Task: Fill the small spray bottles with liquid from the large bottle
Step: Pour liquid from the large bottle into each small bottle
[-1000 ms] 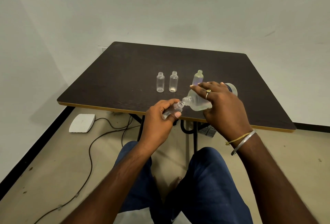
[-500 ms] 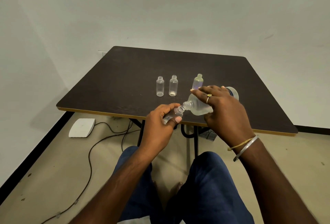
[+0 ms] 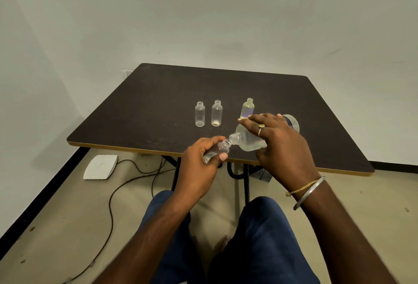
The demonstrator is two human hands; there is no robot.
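My right hand [image 3: 279, 141] grips the large clear bottle [image 3: 247, 140], tipped on its side with its neck pointing left. Its mouth meets the open neck of a small clear bottle [image 3: 220, 149], which my left hand [image 3: 201, 166] holds tilted at the table's front edge. Three more small uncapped bottles stand upright on the dark table [image 3: 158, 107]: two in a pair on the left [image 3: 200, 114] [image 3: 216, 113], and one [image 3: 247, 109] just behind my right fingers, holding liquid.
The table's yellow-trimmed front edge [image 3: 126, 146] runs just below my hands. On the floor to the left lie a white pad [image 3: 100, 167] and a black cable [image 3: 110, 206]. My knees in blue trousers [image 3: 260, 238] sit under the near edge.
The view has tilted a little, so everything sits slightly lower in the frame. Both hands keep the same hold, with the large bottle's mouth still at the small bottle's neck.
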